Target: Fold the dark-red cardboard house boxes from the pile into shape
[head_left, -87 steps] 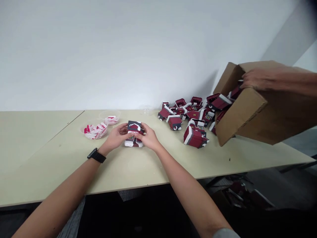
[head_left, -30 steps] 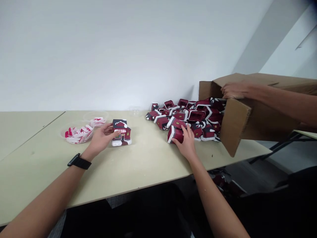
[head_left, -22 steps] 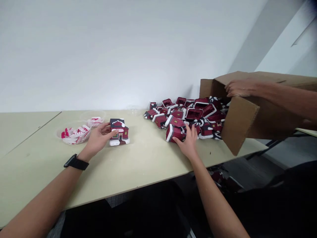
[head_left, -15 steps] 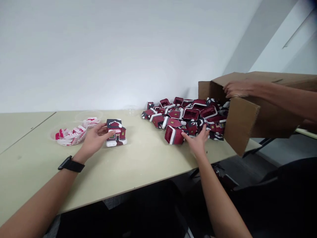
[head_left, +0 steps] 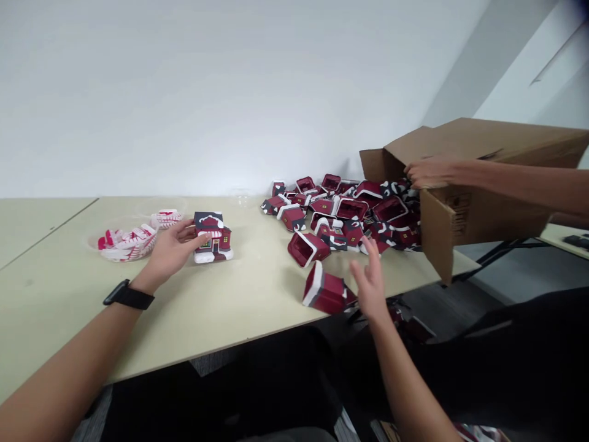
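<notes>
My left hand [head_left: 171,252], with a black watch on the wrist, is closed around the left side of a miniature house [head_left: 213,239]. This house stands upright, dark red with a black roof and white snow edging. My right hand [head_left: 370,283] has its fingers spread, with nothing in it, near the front edge of the table. Just left of it a miniature house with a hollow base [head_left: 326,291] lies tipped at that edge. Behind it another house [head_left: 307,248] lies on its side, in front of a heap of similar houses [head_left: 352,209].
Another person's hand [head_left: 430,172] is at the mouth of a cardboard box [head_left: 506,205] tilted toward the heap on the right. Clear plastic bowls [head_left: 94,242] with red-and-white striped pieces [head_left: 131,242] stand at left. A wall rises behind the table [head_left: 221,307].
Houses have slid forward from the heap, one to the table's front edge. My right hand has come away from the pile with fingers spread. The box has tilted further. My left hand keeps its hold.
</notes>
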Demonstrator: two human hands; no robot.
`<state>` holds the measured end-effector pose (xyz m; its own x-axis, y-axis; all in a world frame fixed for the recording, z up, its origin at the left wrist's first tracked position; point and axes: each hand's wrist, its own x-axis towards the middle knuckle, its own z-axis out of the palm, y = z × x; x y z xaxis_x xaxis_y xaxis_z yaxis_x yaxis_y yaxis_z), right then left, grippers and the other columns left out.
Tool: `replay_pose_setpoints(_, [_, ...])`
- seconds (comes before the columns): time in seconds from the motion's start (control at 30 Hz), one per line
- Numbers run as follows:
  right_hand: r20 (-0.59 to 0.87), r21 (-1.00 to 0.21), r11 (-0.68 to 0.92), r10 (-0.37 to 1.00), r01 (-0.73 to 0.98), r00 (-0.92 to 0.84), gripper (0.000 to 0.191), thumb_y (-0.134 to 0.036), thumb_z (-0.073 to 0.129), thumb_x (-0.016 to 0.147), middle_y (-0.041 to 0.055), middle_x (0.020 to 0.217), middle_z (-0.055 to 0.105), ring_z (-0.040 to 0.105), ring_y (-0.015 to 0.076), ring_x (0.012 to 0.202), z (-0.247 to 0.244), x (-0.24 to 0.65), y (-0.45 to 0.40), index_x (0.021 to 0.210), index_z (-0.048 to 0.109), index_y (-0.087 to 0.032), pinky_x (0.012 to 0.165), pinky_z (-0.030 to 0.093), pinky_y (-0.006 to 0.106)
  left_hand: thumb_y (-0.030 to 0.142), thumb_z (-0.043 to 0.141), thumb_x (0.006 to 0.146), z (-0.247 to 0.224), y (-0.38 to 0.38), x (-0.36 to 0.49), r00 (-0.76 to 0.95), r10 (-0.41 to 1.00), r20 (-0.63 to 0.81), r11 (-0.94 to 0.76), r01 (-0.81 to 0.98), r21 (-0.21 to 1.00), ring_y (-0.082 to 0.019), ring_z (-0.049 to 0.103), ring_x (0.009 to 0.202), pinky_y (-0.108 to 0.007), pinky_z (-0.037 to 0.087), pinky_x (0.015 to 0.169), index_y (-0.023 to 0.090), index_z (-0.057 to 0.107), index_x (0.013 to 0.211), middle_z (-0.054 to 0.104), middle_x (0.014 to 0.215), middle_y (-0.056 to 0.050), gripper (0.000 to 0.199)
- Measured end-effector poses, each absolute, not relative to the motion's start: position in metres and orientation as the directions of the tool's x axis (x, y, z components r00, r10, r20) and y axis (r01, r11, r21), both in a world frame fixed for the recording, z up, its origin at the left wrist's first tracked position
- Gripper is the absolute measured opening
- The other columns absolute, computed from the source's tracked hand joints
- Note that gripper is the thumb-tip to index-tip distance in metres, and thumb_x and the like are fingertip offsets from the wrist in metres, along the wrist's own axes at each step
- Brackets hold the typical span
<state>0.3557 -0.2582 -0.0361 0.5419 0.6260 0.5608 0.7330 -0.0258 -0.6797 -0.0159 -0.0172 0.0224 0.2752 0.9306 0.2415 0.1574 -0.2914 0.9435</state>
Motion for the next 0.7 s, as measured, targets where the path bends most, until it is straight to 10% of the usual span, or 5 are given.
replay_pose_setpoints(0.47, [0.775,-0.451,-0.002,0.494,0.892,0.393,0.036,-0.045,0.054,0.102,0.0108,0.145,0.066,0.057,0.0308,0.137,-0.010,0.302,-0.217,0.125,0.075,-0.025,0.120,0.041,0.056,0.049,0.088,0.070,0.020,-0.015,-0.018,0.246,0.937,0.249,-0.292,0.158,0.943,-0.033,0.070,0.125,-0.046,0.058,0.106,0.017,0.066,0.137,0.073,0.134,-0.016,0.077])
replay_pose_setpoints(0.7, [0.541,-0.417,0.025,0.810,0.908,0.227,0.050,-0.039,0.066,0.094,0.0084,0.146,0.065,0.057,0.0345,0.135,-0.016,0.297,-0.241,0.142,0.065,-0.029,0.112,0.051,0.057,0.052,0.087,0.071,0.027,-0.023,-0.016,0.279,0.926,0.254,-0.308,0.170,0.936,-0.034,0.071,0.123,-0.046,0.060,0.104,0.019,0.070,0.129,0.075,0.130,-0.014,0.068])
